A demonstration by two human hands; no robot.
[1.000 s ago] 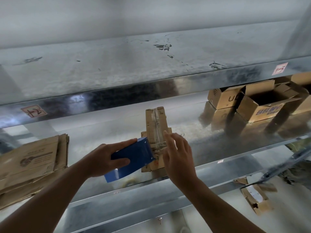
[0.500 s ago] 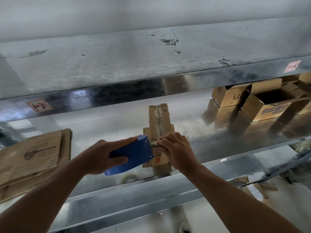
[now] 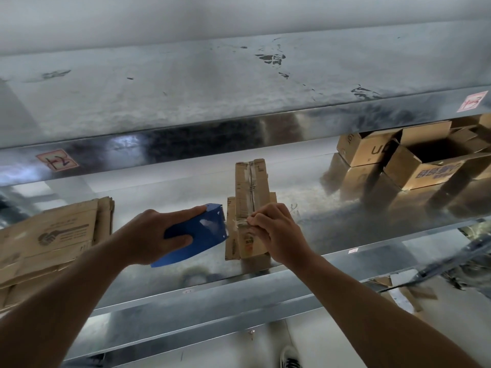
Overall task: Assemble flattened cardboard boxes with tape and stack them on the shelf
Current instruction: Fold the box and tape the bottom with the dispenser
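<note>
Cardboard box (image 3: 249, 187): small and brown, it stands on the middle shelf (image 3: 345, 235) close to the front edge, straight ahead of the person. Extra cardboard flaps show at its lower sides.
Clear tape (image 3: 237, 226): a glossy strip runs along the seam of the box's top face. At the near top edge a short, crinkled stretch of it crosses leftward to the dispenser.
Left hand (image 3: 148, 235): it grips a blue tape dispenser (image 3: 202, 235), with the forefinger laid along the top and the thumb across the near side. The dispenser's toothed end points at the box and sits just beside its left side.
Right hand (image 3: 276, 232): the fingers are curled and pinch the clear tape against the box's near top edge. The knuckles face the viewer.
Arms: both bare forearms reach up from the bottom corners and meet at the box.
Middle shelf: shiny galvanised metal that mirrors the cardboard resting on it.
Flattened cardboard (image 3: 53, 235): a stack of folded brown sheets with a printed handshake mark lies at the left end of the same shelf, well apart from the box.
Assembled boxes (image 3: 425, 166): several brown cartons sit at the right rear of the same shelf. One has open flaps and blue lettering on its side.
Upper shelf (image 3: 212, 88): dull grey metal with dark scuffs. Its front lip carries a red-bordered sticker (image 3: 57, 162) at the left.
Floor: cardboard scraps (image 3: 403, 296) lie at the lower right, and a shoe (image 3: 291, 359) shows at the bottom edge.
</note>
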